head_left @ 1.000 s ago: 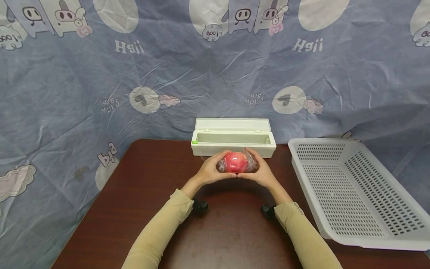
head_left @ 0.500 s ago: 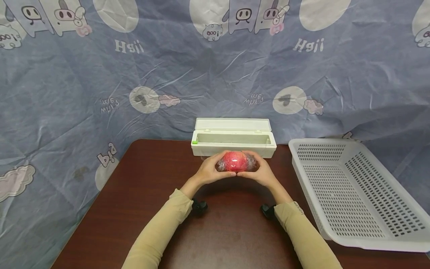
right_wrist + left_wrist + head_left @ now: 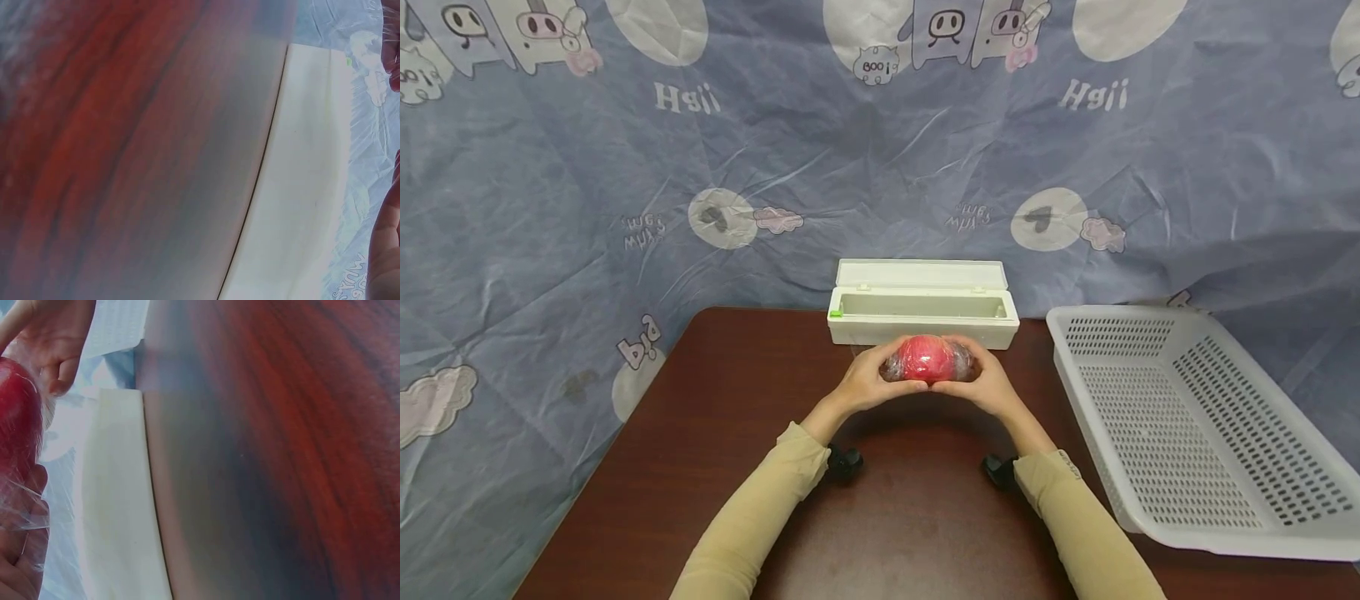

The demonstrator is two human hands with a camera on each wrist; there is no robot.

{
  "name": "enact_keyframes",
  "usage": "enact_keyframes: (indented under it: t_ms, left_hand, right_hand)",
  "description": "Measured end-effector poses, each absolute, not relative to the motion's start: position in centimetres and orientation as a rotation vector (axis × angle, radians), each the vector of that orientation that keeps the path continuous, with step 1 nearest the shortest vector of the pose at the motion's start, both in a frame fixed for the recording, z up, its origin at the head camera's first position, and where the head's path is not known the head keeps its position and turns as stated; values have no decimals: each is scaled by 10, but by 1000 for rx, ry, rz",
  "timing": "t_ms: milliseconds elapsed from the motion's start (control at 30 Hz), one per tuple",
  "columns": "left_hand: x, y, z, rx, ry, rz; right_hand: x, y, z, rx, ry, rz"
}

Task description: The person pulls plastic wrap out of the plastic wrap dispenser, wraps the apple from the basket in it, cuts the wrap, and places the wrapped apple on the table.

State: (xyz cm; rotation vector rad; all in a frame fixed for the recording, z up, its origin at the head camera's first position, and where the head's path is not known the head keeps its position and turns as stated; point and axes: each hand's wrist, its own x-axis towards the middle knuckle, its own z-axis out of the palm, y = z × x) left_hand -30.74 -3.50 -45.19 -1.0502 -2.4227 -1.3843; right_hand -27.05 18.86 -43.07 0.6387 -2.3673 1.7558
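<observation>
A red apple (image 3: 927, 358), wrapped in clear cling film (image 3: 961, 362), is held above the table in front of a long white box (image 3: 850, 332). My left hand (image 3: 868, 380) grips its left side and the gathered film there. On the other side my right hand (image 3: 990, 387) holds the film, with the two thumbs almost meeting below the apple. Film stretches over the left fingers (image 3: 25, 550) in the left wrist view, where the apple is cut off by the frame edge. Only parts of the hands show in the right wrist view.
The white box has its lid (image 3: 921, 274) raised at the back and a green piece (image 3: 836, 314) at its left end. A white perforated basket (image 3: 1093, 442) stands on the right of the brown table (image 3: 700, 433). A patterned blue cloth (image 3: 865, 183) hangs behind.
The film at the apple's sides looks more gathered, and the right fingers have closed in lower over it. Both arms stay nearly in place. The head view has shifted slightly.
</observation>
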Motion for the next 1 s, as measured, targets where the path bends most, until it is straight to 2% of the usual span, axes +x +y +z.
enact_keyframes:
  t_ms: [633, 1000]
  left_hand:
    - [-303, -35, -453, -1018, -2480, -1344]
    - [-302, -33, -453, -878, -2553, -1326]
  right_hand:
    - [-265, 189, -429, 731, -2347, 1643]
    - [-263, 185, -428, 715, -2388, 1661]
